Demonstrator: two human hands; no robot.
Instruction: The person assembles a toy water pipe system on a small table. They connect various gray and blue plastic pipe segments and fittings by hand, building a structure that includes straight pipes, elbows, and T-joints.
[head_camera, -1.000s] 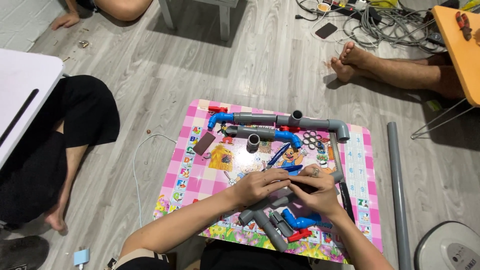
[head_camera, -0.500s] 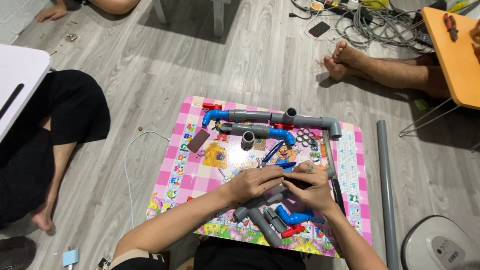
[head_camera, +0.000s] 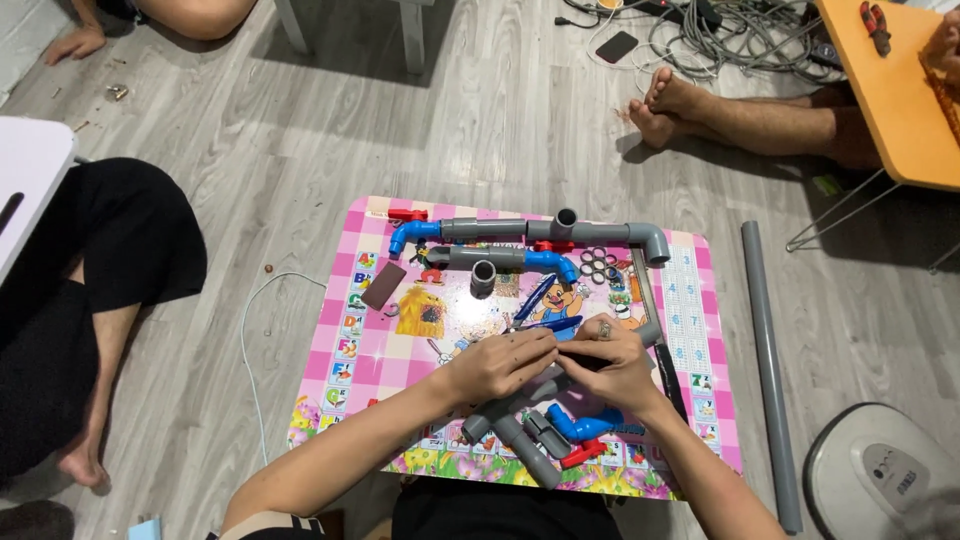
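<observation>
My left hand (head_camera: 500, 362) and my right hand (head_camera: 612, 362) meet over the near middle of a pink picture-printed low table (head_camera: 340, 370). Together they pinch a small dark object (head_camera: 578, 358) between the fingertips; its kind is too hidden to tell. Right below the hands lie grey pipe pieces (head_camera: 510, 425) and a blue elbow with a red valve handle (head_camera: 585, 430). At the table's far side sits an assembled run of grey pipe with blue elbows (head_camera: 520, 238), a loose grey coupling (head_camera: 483, 275), and a blue pen (head_camera: 535, 298).
A long grey pipe (head_camera: 768, 370) lies on the wood floor right of the table. A white round device (head_camera: 880, 475) sits at bottom right. A seated person in black (head_camera: 70, 300) is at left, another person's bare feet (head_camera: 680, 105) at top right, beside an orange table (head_camera: 890, 90) and cables (head_camera: 740, 30).
Both hands have stayed joined over the same spot on the table, with only slight finger shifts. The view has drifted a little.
</observation>
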